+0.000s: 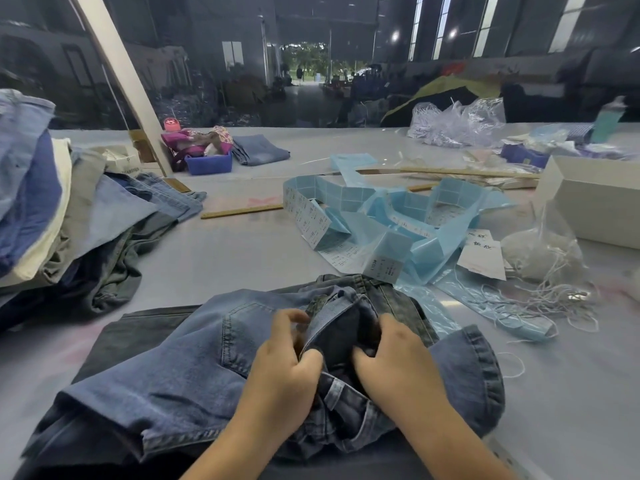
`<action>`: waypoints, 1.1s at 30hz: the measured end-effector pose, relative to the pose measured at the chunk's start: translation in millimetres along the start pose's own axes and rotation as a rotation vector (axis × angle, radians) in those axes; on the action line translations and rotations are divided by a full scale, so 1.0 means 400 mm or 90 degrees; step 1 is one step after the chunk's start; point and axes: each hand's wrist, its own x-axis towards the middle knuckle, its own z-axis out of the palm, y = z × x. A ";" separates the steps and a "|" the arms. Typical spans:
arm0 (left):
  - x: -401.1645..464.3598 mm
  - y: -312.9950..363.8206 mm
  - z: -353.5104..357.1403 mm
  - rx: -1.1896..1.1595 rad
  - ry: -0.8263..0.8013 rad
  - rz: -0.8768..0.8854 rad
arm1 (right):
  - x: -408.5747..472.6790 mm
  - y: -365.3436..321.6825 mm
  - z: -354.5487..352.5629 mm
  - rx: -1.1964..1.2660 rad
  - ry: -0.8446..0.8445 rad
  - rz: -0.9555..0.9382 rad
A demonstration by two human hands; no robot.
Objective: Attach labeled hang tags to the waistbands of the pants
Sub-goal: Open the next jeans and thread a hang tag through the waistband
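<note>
L hand (287,368) & R hand (398,368) both grip jeans (180,368) waistband (329,327) at table (221,258) near edge; hang tags (485,254) lie beyond, fwd-right, nearer R hand.

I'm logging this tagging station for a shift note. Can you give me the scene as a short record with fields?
setting: large grey table in a dim hall
work item: blue jeans lying in front of the person, waistband bunched up
left hand: grips the waistband fabric
right hand: grips the same waistband, beside the left
labels: tangled blue label strip beyond the jeans
strings: loose white strings at the right
garment pile: stacked at the left
white box: far right
tag attached: cannot tell
</note>
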 end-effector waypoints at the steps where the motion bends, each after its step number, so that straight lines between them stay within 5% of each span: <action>1: 0.000 -0.002 0.006 0.058 0.041 0.034 | 0.005 0.007 -0.002 0.024 -0.001 0.025; 5: 0.015 -0.006 0.014 0.279 0.152 0.224 | 0.028 0.038 -0.015 0.181 -0.040 0.117; 8: 0.035 0.004 0.019 0.423 0.107 0.335 | 0.043 0.052 -0.021 0.227 -0.061 0.154; 14: 0.073 0.035 0.042 0.496 -0.126 0.113 | 0.056 0.055 -0.031 0.199 -0.124 0.172; 19: 0.104 0.076 0.070 0.568 -0.210 0.074 | 0.056 0.050 -0.015 0.267 -0.139 0.135; 26: 0.092 0.050 0.065 0.305 -0.103 0.056 | 0.049 0.042 -0.030 0.546 -0.110 0.127; 29: 0.089 0.029 0.026 0.032 -0.057 -0.064 | 0.043 0.026 -0.033 0.526 -0.109 0.070; 33: 0.090 0.000 -0.024 -0.281 -0.056 -0.229 | 0.032 -0.006 -0.018 0.400 -0.239 0.011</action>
